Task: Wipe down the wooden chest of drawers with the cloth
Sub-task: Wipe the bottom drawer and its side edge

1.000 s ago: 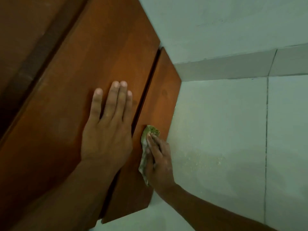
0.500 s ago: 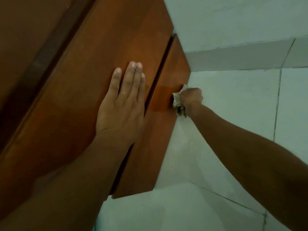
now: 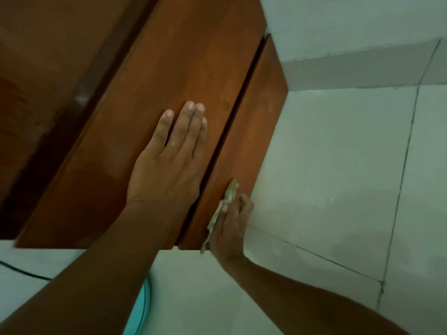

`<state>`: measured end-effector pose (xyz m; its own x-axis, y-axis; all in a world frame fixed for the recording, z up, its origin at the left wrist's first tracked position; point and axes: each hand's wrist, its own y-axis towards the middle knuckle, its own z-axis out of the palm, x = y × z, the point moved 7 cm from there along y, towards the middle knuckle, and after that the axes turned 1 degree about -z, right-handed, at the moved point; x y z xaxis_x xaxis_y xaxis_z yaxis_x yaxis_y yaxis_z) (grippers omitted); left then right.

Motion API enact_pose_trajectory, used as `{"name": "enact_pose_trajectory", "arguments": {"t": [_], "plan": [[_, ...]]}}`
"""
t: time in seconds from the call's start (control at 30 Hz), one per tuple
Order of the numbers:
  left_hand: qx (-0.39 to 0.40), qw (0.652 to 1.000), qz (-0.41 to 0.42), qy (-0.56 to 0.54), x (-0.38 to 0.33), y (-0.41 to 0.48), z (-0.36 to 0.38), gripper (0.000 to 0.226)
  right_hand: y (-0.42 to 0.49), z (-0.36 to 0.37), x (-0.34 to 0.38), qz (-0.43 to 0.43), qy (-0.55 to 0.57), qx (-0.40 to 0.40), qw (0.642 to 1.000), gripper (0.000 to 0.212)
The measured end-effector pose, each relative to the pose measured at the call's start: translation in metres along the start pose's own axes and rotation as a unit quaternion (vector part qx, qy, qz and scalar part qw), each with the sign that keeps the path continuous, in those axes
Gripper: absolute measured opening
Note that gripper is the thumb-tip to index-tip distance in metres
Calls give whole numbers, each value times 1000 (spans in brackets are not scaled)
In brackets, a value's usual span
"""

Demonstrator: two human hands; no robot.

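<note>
At far left I see the darker upper part of the chest (image 3: 36, 68), its wood running off the edge of the view. Just right of that is a wide brown panel (image 3: 150, 97), tilted across the picture from lower left to upper right. My left hand (image 3: 169, 170) lies flat on this panel, palm down, fingers straight and close together, holding nothing; the forearm comes up from the bottom left corner. Below the panel's lower edge a thin dark cable (image 3: 21, 270) crosses the pale floor, and a bit of something turquoise (image 3: 142, 308) shows beside the forearm.

Right of the hand a dark narrow gap (image 3: 232, 117) splits the panel from a slimmer strip (image 3: 256, 122) of the same wood. Near the strip's lower end my right hand (image 3: 229, 226) presses the cloth (image 3: 223, 206) against the wood. The cloth is greenish and bunched, trapped between my fingers and the strip, with one end poking out above my fingertips and the other below the strip's bottom edge. Fingers look bent round it.

Further right is pale tiled floor (image 3: 338, 177) with thin grout lines, meeting a white wall (image 3: 350, 20) at the top.
</note>
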<state>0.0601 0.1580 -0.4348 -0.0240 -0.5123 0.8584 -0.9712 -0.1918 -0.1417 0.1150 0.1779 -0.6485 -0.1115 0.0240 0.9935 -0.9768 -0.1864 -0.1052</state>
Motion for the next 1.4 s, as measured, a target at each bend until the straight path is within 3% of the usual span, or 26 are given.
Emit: {"name": "enact_pose_trajectory", "arguments": {"t": [0.07,0.17,0.23,0.37,0.47,0.5,0.57,0.67,0.83,0.9,0.97,1.07,1.1,1.2,1.3,1.4], "plan": [[-13,1000,0,0,-2,1,0,70,37,-9,-21,79,-8,-31,996,30],[-11,1000,4,7,-3,0,-1,70,71,-16,-38,168,-69,-19,983,34],[-4,1000,5,0,-4,0,-1,70,79,-21,-37,181,-68,-11,981,33],[3,1000,7,-1,-4,0,0,69,46,-41,4,52,-7,-56,997,26],[2,1000,10,-2,-4,-1,0,70,-14,-12,34,-83,-13,40,996,31],[-2,1000,10,-5,-4,-1,0,70,-17,-7,32,-86,-28,23,996,31],[-3,1000,10,-3,-5,0,0,70,6,-6,15,-26,-67,-23,997,26],[-15,1000,4,1,-4,2,0,68,65,-15,4,12,-80,-29,996,33],[-34,999,2,5,-4,3,0,66,147,-39,-18,235,-17,-63,970,33],[-40,999,0,0,-4,2,1,66,131,-47,1,170,-21,-79,982,28],[-36,999,0,-5,-5,3,1,66,74,-42,36,-17,-5,-52,998,19],[-27,1000,-3,0,-3,2,0,72,-15,-13,65,-235,-9,76,969,31],[-25,1000,-2,1,-3,2,0,74,-18,-5,66,-263,-46,79,960,31],[-20,1000,1,-2,-4,3,0,72,25,-11,68,-244,-93,-37,965,20],[-31,1000,0,-2,-4,3,1,65,83,-7,59,-197,-81,-6,977,28],[-28,1000,0,8,-4,3,0,66,154,-24,52,-107,-75,-73,989,31]]}}
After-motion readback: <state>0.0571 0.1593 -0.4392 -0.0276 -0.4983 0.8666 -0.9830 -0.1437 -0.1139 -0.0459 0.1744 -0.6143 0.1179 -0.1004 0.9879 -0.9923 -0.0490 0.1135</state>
